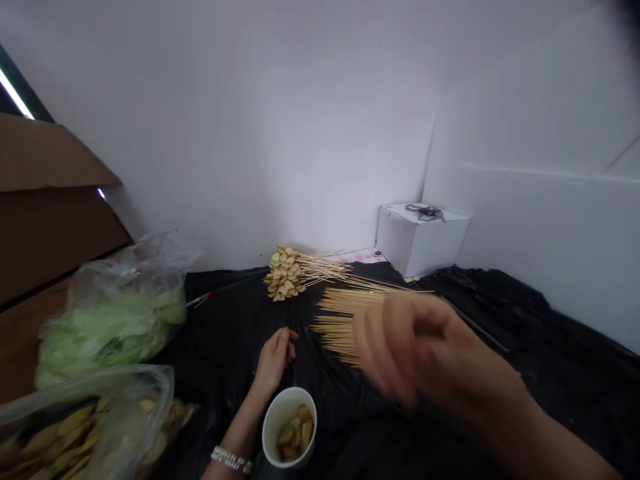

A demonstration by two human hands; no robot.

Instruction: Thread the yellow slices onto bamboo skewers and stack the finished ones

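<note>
My left hand (274,360) rests on the black plastic sheet (525,347), fingers curled loosely, with nothing visible in it. Just below it stands a white paper cup (280,410) holding yellowish food slices. My right hand (415,347) is raised close to the camera and smeared by motion; it hovers over a pile of bare bamboo skewers (340,317). Its fingers cannot be read. Farther back lies a bundle of loaded skewers (287,273) with yellow pieces threaded on their ends.
At the left a clear bag of green leaves (110,320) and another bag of yellow slices (75,427) lie beside a brown cardboard box (45,200). A white box (420,240) with a small dark object on top stands in the corner by white walls.
</note>
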